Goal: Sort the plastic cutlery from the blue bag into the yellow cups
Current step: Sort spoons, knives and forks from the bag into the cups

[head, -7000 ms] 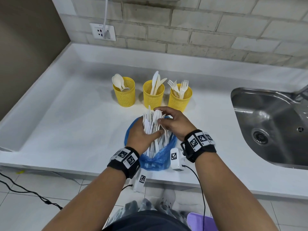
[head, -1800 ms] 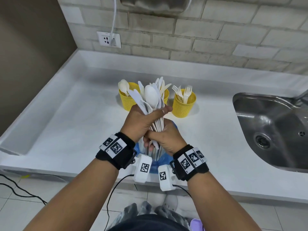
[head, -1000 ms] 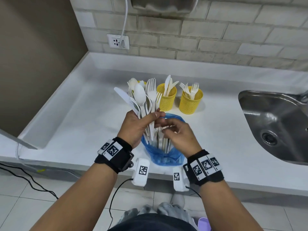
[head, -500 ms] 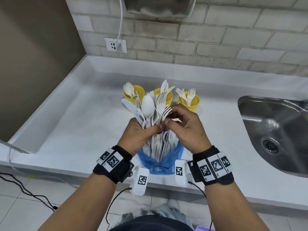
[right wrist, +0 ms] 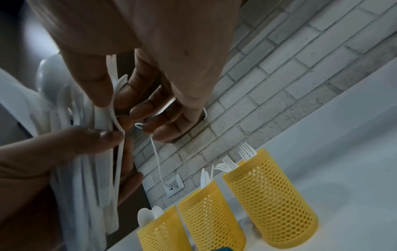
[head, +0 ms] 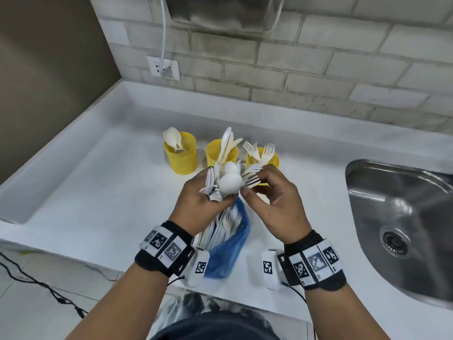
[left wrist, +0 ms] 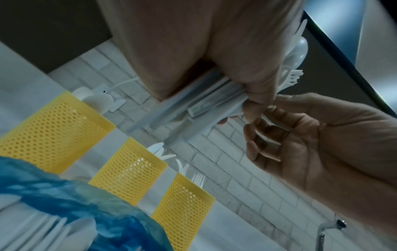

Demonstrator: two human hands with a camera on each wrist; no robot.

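Note:
My left hand [head: 220,197] grips a thick bundle of white plastic cutlery [head: 229,181] by the handles, its heads fanned out above the blue bag [head: 231,244]. The bag sags on the counter under the hand with more cutlery inside. My right hand [head: 250,187] pinches one white fork [right wrist: 114,95] at the bundle's right side between thumb and fingers. Behind stand three yellow mesh cups: the left one [head: 180,155] holds spoons, the middle one [head: 220,153] knives, the right one [head: 267,157] forks.
A steel sink [head: 397,217] is set into the white counter [head: 98,192] on the right. A wall socket [head: 163,68] with a white cable sits on the brick wall behind. The counter's front edge runs just under my wrists.
The bundle has tilted toward me, its heads now facing up. My right hand has shifted to the bundle's right side and pinches a single fork. The bag has slumped.

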